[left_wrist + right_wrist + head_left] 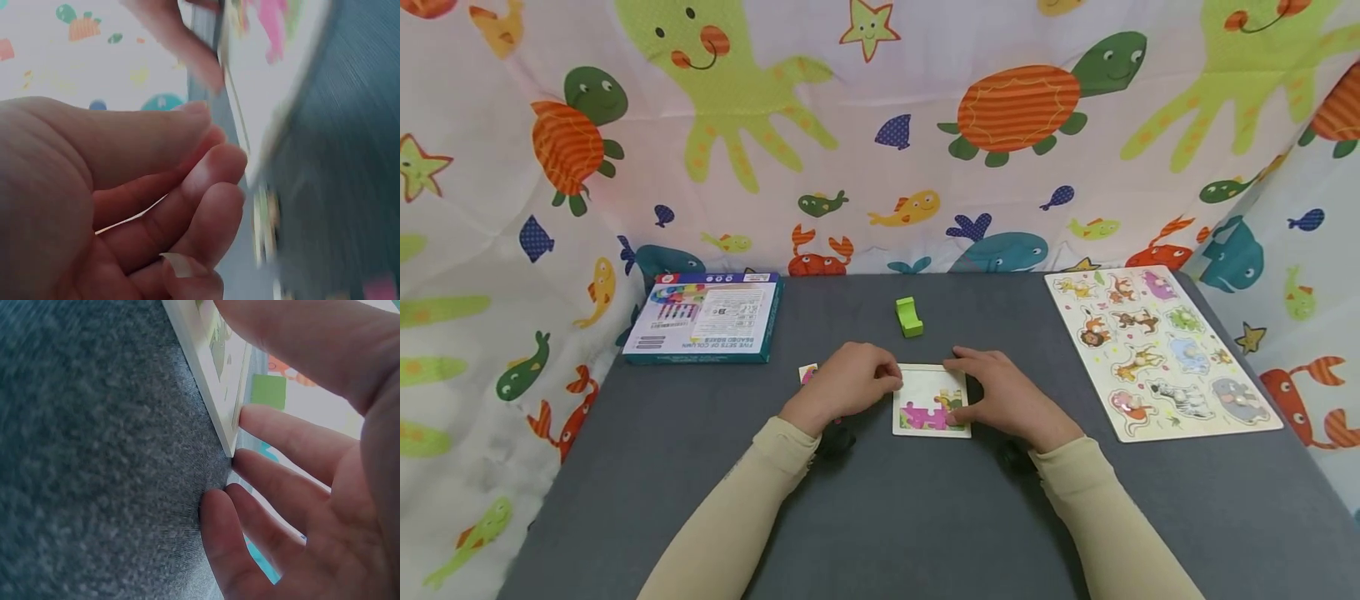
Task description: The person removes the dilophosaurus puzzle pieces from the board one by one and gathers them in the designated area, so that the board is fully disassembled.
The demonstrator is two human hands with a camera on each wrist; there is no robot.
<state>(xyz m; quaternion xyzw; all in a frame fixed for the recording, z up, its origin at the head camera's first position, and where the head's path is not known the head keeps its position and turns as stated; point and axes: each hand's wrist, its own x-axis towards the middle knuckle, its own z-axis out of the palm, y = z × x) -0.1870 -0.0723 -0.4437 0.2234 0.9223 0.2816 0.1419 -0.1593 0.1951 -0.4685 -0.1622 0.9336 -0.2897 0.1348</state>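
Observation:
A small square jigsaw puzzle board (917,379) lies on the table, with joined pink and green pieces (923,416) along its lower part and a bare white upper part. My left hand (848,382) is at its left edge; in the left wrist view the thumb and fingers are loosely bent, and no piece shows between them. At the right side of the board is my right hand (1011,398). Its thumb lies over the pieces, while the extended index finger touches the board's edge. Loose puzzle pieces (807,372) lie partly hidden behind the left hand.
A bright green curved block (909,317) stands beyond the board. A boxed toy set (703,321) lies at the back left. On the right rests a large animal puzzle board (1161,354). A curtain with sea animals (917,179) borders the grey table (925,525).

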